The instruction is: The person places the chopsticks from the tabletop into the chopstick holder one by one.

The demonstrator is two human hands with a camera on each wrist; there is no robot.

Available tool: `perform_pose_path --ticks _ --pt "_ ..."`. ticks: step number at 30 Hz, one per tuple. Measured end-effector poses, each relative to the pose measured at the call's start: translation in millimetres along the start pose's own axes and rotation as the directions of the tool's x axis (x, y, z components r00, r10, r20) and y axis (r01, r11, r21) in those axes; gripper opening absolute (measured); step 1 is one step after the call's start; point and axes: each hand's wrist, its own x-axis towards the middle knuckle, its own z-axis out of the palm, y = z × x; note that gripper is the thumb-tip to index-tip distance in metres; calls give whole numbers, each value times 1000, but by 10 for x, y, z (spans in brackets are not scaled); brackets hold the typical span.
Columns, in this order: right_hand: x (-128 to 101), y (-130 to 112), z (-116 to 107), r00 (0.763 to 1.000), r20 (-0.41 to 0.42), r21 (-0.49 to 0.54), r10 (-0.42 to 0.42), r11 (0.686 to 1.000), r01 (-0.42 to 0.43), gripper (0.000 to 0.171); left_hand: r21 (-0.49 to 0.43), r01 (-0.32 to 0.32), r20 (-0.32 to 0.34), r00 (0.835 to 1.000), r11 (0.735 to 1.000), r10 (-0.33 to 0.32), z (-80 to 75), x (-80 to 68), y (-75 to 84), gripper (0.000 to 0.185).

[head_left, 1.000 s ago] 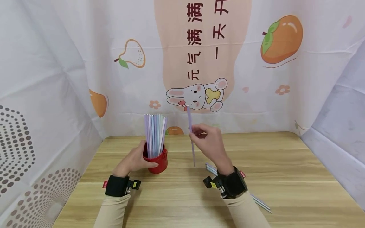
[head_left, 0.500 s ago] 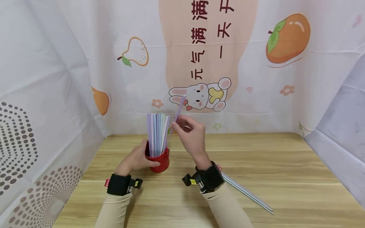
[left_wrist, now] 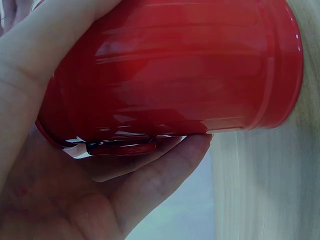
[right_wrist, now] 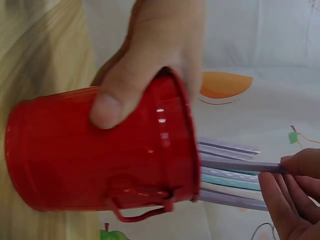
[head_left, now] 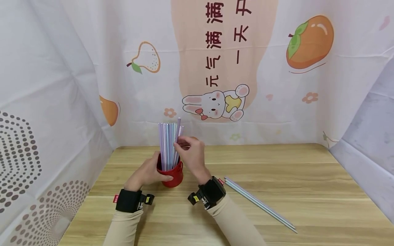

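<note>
Sleeves and black wrist straps are sitting nearest the viewer on the wooden worktop. To the right, 2 or so loose straws are lying flat on the worktop, well apart from the bucket. Further in, the left hand is wrapping its fingers and thumb around the red bucket, steadying it upright. The right hand is pinching 1 purple straw between thumb and fingertips, its lower part already inside the rim beside the standing bundle of straws. Advisable handling: keep the straw near vertical, hold the bucket firm, and lower gently so neighbouring straws are not splaying.
</note>
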Motion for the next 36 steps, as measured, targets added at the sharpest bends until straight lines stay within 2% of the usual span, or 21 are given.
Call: perform_pose_path --ticks 11,16,20,29,36 --pt "-104 121 175 991 115 -163 75 985 -55 17 33 10 -17 1000 999 -9 12 -9 27 91" --pt "-139 168 211 989 118 -210 85 976 -59 17 52 26 -25 999 998 -25 17 -7 22 88" --pt "-136 168 200 987 129 -230 97 971 -66 18 47 29 -21 999 998 -28 17 -11 17 89" --pt "-128 90 137 976 198 -313 87 950 -21 19 35 30 -17 999 999 -29 12 -12 9 91" --pt "-138 16 58 973 215 -314 87 949 -16 17 13 34 -11 999 999 -34 12 -5 8 94"
